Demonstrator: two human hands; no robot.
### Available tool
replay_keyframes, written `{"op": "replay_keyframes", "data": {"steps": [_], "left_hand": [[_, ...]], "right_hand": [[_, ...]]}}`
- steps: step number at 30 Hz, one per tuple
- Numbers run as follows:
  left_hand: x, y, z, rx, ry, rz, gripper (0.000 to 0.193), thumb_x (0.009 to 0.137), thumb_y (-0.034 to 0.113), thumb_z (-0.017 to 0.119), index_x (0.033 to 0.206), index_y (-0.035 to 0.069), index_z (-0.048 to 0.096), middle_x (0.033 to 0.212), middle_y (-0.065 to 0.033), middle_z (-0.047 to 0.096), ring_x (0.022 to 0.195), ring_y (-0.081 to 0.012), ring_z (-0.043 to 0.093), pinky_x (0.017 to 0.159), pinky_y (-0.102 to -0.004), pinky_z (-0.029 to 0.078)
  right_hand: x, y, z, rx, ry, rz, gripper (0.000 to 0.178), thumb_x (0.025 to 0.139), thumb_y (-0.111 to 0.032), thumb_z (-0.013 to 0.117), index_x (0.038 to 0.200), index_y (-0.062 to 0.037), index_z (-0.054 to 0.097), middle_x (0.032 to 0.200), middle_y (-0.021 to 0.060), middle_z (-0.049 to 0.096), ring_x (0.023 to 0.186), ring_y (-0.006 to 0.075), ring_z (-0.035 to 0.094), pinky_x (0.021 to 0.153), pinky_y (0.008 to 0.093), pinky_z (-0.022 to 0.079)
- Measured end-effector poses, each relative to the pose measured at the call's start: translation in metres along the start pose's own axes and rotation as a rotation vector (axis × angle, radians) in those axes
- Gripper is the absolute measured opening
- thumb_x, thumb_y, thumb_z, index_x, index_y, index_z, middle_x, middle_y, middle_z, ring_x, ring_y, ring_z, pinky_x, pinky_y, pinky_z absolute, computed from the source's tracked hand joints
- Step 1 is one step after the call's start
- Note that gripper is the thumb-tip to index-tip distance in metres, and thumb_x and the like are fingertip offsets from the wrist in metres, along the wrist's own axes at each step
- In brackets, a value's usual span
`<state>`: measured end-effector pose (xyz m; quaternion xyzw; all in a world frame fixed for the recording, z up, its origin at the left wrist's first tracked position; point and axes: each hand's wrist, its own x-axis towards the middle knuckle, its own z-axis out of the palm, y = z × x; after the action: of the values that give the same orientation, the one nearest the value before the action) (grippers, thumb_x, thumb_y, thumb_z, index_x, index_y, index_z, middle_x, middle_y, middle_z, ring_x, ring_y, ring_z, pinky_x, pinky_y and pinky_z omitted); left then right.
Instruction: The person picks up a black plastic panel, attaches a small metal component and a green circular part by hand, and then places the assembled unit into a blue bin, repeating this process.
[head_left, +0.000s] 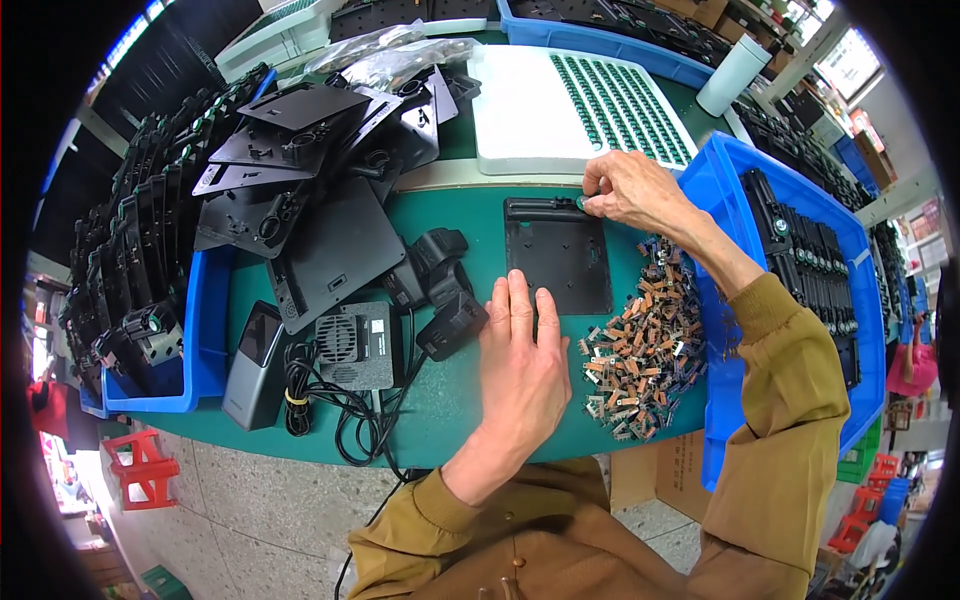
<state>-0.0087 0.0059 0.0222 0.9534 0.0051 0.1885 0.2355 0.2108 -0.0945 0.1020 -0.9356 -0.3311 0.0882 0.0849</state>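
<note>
Panel [556,262], black, lies flat on the table [450,400], left of the small-parts heap [645,345]. My right hand [640,190] pinches a small green piece [581,202] at its far right corner; my left hand [522,350], fingers extended, overlaps its near edge. I judge this fitting; next calls for careful alignment.

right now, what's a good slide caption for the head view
Left hand at the lower edge of a black panel, right hand at its top-right corner, beside a heap of small components.
</note>
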Motion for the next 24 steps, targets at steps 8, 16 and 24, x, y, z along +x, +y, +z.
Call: {"op": "replay_keyframes", "data": {"steps": [8, 16, 24], "left_hand": [[-0.001, 0.0, 0.0, 0.002, -0.009, -0.019, 0.055, 0.082, 0.008, 0.066, 0.13, -0.01, 0.046, 0.143, -0.0331, 0.034, 0.132, -0.0465, 0.036, 0.105, -0.0534, 0.036], [-0.001, 0.0, 0.0, -0.018, -0.007, -0.022, 0.054, 0.082, 0.009, 0.066, 0.129, -0.01, 0.047, 0.143, -0.0327, 0.034, 0.132, -0.0466, 0.035, 0.104, -0.0547, 0.036], [-0.001, 0.0, -0.001, 0.017, -0.005, -0.003, 0.054, 0.083, 0.011, 0.065, 0.129, -0.01, 0.047, 0.142, -0.0333, 0.035, 0.133, -0.0455, 0.035, 0.103, -0.0525, 0.037]], "right_hand": [[-0.016, 0.018, -0.018, 0.704, -0.163, 0.162, 0.023, 0.072, -0.01, 0.073, 0.093, -0.0011, 0.071, 0.077, 0.0057, 0.066, 0.068, 0.0128, 0.062, 0.062, 0.0253, 0.051], [-0.039, 0.013, -0.016, 1.103, -0.398, 0.202, 0.034, 0.075, 0.002, 0.073, 0.107, 0.0038, 0.065, 0.092, 0.0113, 0.07, 0.085, 0.0171, 0.069, 0.079, 0.0286, 0.058], [-0.038, 0.006, -0.018, 1.056, -0.41, 0.109, 0.033, 0.073, 0.004, 0.075, 0.105, 0.0042, 0.066, 0.091, 0.0124, 0.071, 0.086, 0.0188, 0.07, 0.082, 0.0309, 0.058]]}}
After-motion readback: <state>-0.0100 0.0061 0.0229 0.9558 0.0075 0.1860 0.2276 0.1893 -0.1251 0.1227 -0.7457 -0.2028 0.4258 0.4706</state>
